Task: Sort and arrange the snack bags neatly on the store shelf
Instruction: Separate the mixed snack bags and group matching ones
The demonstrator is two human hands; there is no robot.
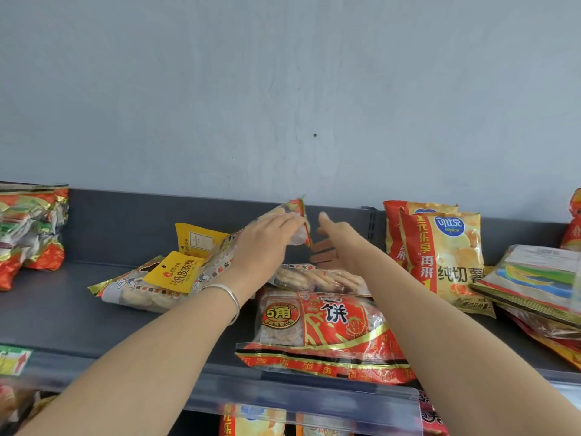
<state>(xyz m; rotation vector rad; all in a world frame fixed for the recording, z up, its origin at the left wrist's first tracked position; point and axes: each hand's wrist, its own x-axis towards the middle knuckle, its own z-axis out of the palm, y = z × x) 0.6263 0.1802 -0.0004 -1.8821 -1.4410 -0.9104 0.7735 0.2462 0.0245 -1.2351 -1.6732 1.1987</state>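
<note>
Left hand (267,243) grips a tilted clear bag (298,236); right hand (338,243) has its fingers straight and spread. Right, chip bags (449,256) read "copico"; the near red bag (330,332) reads "5角".

The left hand (267,243) holds the raised upper end of a clear cracker bag with red trim (297,210), fingers laid over its face; the bag tilts up from the dark grey shelf (78,309) toward the back panel. A silver bracelet (231,297) sits on the left wrist. The right hand (338,243) is open with fingers spread, just beside the bag's red top edge. Two yellow-header packets (185,272) lie against the held bag's lower left. A red rice cracker bag marked 雪饼 (320,328) lies flat at the shelf front, overhanging the clear price rail (314,394). Two Copico potato chip bags (446,247) stand upright at right, beside a stack of flat packets (534,278). Red foil bags (28,231) are piled at far left.
</note>
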